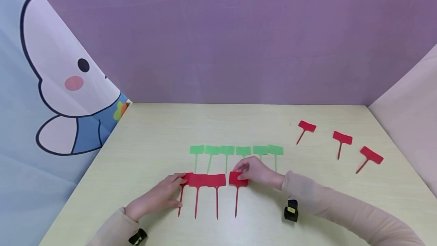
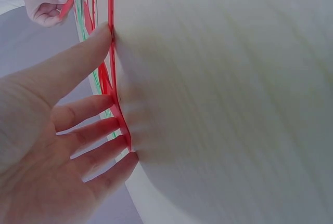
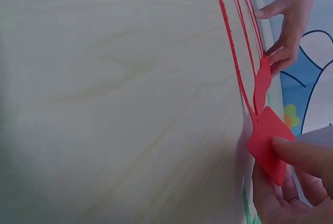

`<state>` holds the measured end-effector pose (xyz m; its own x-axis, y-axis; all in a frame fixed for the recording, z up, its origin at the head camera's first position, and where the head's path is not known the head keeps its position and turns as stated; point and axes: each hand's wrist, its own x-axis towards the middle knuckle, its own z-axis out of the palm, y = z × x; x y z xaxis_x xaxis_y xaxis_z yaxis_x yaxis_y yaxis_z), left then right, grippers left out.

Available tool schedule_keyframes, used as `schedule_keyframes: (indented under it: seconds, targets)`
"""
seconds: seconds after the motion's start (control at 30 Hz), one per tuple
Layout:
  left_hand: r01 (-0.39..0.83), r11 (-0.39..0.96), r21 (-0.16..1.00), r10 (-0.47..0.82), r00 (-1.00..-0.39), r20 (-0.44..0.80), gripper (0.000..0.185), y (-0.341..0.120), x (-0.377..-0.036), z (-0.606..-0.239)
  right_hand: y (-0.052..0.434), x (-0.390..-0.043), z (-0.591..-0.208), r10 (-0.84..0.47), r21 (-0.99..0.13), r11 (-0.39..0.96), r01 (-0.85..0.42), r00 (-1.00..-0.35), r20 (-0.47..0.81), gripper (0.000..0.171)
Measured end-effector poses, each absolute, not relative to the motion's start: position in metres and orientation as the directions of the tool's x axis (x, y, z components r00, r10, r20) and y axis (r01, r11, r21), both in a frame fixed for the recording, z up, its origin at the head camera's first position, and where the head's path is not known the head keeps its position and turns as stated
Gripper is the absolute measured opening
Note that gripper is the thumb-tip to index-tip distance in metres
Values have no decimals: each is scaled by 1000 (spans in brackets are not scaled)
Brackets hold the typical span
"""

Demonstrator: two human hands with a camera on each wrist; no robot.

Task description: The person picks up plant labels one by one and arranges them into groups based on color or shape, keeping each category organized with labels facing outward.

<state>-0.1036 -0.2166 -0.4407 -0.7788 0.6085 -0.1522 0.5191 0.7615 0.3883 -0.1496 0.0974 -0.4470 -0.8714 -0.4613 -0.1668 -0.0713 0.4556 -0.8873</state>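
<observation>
Between thumb and fingers, my right hand pinches the flat head of a red T-shaped plant label, its thin stem pointing toward me. My left hand touches the leftmost red label of the row with extended fingertips, while its thumb lies by the stem. Two more red labels, the middle-left one and the middle-right one, sit edge to edge beside it. A small gap separates them from the pinched label. In the right wrist view, the thumb presses on the label's red head.
Behind the red row lies a line of several green labels, partly covered by the right hand. Three loose red labels, the nearest one among them, are scattered at the right on the pale table. A purple cloth wall stands behind.
</observation>
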Motion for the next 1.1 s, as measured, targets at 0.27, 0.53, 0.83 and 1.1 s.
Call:
schedule_keyframes:
  seconds: [0.27, 0.53, 0.83, 1.1]
  targets:
    - [523, 760, 385, 611, -778, -147, 65, -217, -104, -441, 93, -148, -450, -468, -860, 491, -136, -874, -128, 17]
    - [506, 769, 391, 598, -785, -160, 65, -216, -104, -441, 91, -147, -450, -458, -840, 520, -157, -881, -119, 17]
    - [512, 763, 395, 606, -779, -159, 65, -217, -107, -443, 88, -144, -453, -477, -807, 545, -228, -876, -74, 18]
    - [507, 767, 393, 601, -782, -164, 65, -217, -108, -444, 88, -143, -454, -484, -779, 569, -266, -873, -56, 19]
